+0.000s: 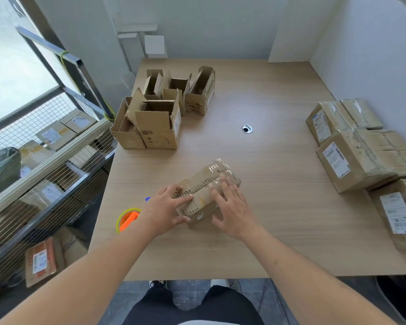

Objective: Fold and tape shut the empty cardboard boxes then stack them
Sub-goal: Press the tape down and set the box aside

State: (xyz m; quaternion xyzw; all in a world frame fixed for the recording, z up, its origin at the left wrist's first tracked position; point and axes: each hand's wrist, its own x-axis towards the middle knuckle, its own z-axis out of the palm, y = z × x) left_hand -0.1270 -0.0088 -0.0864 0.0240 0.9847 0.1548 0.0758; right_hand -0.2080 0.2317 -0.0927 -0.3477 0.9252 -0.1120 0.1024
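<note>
**Hands on a taped box at mid-table**

Table (256, 231) fills my view, wide and wood-toned. Beyond my right hand, along the right edge, sit the sealed boxes (359, 158), packed close together. Past my left hand, toward the far left corner, I see the open boxes (159, 109), flaps up. Between both hands lies the small box (206, 191), glossy tape over its top. My left hand (167, 212) grips its near left end, thumb below; my right hand (234, 207) presses flat on top, fingers spread. Just outside my left wrist rests the tape dispenser (127, 219).
</note>
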